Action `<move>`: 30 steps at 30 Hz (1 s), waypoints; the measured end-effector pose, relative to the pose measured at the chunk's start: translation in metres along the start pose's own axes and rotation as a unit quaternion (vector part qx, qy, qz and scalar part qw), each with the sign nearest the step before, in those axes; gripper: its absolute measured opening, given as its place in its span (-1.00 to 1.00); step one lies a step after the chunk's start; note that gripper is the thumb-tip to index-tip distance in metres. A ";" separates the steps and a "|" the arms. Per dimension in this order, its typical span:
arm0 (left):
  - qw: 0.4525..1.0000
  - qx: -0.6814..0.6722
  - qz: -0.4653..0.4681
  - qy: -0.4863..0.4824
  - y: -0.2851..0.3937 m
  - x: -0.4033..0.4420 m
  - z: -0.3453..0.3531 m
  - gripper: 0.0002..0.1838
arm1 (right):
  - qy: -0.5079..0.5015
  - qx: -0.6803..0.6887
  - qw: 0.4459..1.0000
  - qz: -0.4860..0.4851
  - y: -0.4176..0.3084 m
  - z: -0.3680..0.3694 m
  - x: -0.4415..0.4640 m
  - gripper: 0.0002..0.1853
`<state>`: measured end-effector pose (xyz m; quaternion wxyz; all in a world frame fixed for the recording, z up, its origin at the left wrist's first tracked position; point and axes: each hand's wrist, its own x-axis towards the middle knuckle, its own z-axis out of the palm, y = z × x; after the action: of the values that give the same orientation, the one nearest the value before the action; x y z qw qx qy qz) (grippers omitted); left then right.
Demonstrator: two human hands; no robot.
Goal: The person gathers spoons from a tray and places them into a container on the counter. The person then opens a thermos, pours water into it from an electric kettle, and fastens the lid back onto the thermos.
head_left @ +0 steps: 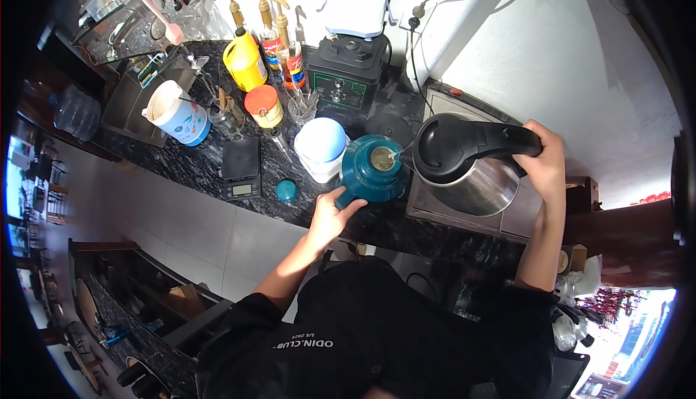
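Observation:
In the head view, my right hand [545, 161] is wrapped round the black handle of a steel electric kettle [478, 187]. The kettle is tilted, and its spout sits at the mouth of a teal thermos flask [360, 158]. Water appears to run from the spout into the flask's opening. My left hand [335, 216] grips the flask's handle at its near side. A round teal lid [286, 191] lies on the dark counter to the left. Just left of the flask stands a white tub with a blue lid [320, 142].
A black scale [241, 167], a red-lidded can [263, 106] and a blue-and-white jug [177, 113] stand on the left of the counter [196, 174]. Behind are a yellow bottle [245, 60], pump bottles [292, 65] and a blender base [346, 73]. A sink [134, 105] is at far left.

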<state>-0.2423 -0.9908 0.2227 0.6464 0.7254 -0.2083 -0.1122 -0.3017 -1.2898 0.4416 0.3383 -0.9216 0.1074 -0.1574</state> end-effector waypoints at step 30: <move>1.000 0.007 0.014 0.003 -0.001 0.000 -0.001 -0.75 | -0.008 -0.028 1.000 -0.003 -0.004 -0.002 0.002 -0.83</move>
<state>-0.2423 -0.9898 0.2221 0.6436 0.7270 -0.2175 -0.0996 -0.2999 -1.2887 0.4466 0.3126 -0.9322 0.1065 -0.1480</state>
